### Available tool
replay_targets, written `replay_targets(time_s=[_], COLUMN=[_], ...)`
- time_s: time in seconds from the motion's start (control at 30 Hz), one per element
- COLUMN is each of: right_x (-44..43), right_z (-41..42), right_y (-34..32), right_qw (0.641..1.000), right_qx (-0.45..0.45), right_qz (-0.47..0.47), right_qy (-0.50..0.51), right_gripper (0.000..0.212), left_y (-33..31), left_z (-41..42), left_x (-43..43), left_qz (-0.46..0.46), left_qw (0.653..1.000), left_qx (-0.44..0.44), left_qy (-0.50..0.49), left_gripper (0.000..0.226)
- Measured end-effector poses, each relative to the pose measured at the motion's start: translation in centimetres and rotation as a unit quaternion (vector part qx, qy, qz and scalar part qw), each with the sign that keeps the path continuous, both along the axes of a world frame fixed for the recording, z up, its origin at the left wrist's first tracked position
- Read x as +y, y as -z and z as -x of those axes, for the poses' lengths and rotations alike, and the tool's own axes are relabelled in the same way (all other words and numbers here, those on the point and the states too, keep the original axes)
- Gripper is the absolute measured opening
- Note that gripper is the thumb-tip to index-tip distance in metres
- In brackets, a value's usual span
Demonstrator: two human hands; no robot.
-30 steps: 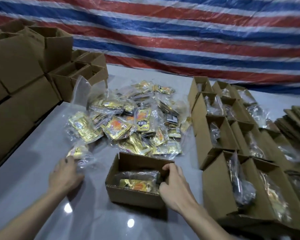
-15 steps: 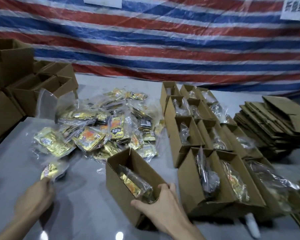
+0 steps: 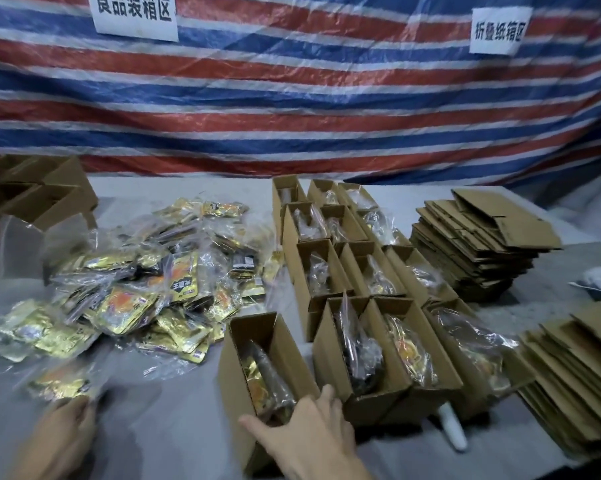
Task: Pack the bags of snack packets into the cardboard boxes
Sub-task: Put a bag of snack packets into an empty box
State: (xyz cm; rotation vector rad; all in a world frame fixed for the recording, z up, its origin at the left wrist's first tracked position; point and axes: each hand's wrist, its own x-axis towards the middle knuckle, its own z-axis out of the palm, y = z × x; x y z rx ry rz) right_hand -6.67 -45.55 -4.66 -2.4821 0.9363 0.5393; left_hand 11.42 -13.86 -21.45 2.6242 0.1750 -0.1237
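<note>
A small open cardboard box (image 3: 250,334) stands near the table's front with one clear bag of gold snack packets (image 3: 264,379) inside. My right hand (image 3: 309,434) grips its near end, thumb on the left wall and fingers over the right rim. My left hand (image 3: 63,434), blurred at the lower left, pinches a clear bag of gold packets (image 3: 60,379) lying on the table. A heap of such bags (image 3: 146,282) fills the table's left half. To the right of the held box stand rows of filled boxes (image 3: 347,271).
Empty open boxes (image 3: 39,199) are stacked at the far left. Flattened cartons sit in one stack at the back right (image 3: 479,251) and another at the near right (image 3: 576,375). A white tube-like object (image 3: 451,427) lies beside the front boxes. A striped tarp hangs behind.
My right hand has turned the box from crosswise to lengthwise and slid it right, next to the filled rows. My left hand stayed on the loose bag. The view swung right and up.
</note>
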Motion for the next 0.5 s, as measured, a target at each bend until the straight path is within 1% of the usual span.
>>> replay_targets(time_s=[0.07,0.13,0.2,0.27,0.3,0.4,0.5], right_x=[-0.2,-0.1,0.2,0.4,0.4,-0.1,-0.8], right_z=[-0.3,-0.5,-0.5,-0.5,-0.5,-0.4,-0.1], right_y=[0.0,0.1,-0.2,-0.5,-0.7,-1.6,-4.0], right_qw=[0.997,0.991,0.987,0.983,0.980,0.969,0.954], right_qx=[-0.011,-0.047,-0.093,-0.141,-0.161,-0.221,-0.283], right_qz=[0.012,-0.009,-0.058,-0.070,-0.070,-0.069,-0.059], right_qy=[-0.072,-0.127,-0.118,-0.098,-0.092,-0.082,-0.079], right_gripper=[0.131,0.108,0.074,0.040,0.031,0.025,0.025], left_y=[-2.3,-3.9,-5.0,-5.9,-6.3,-6.7,-6.9], left_z=[1.1,1.9,2.6,3.2,3.5,3.9,4.1], left_x=[-1.6,-3.0,-4.1,-5.1,-5.5,-6.6,-7.8], left_qz=[0.032,0.061,0.077,0.081,0.086,0.083,0.072], left_qw=[0.999,0.998,0.996,0.994,0.993,0.992,0.992], left_qx=[0.006,0.010,0.017,0.015,0.015,0.003,-0.008], left_qy=[0.002,0.023,0.041,0.066,0.075,0.096,0.107], left_gripper=[0.018,0.024,0.028,0.030,0.031,0.036,0.040])
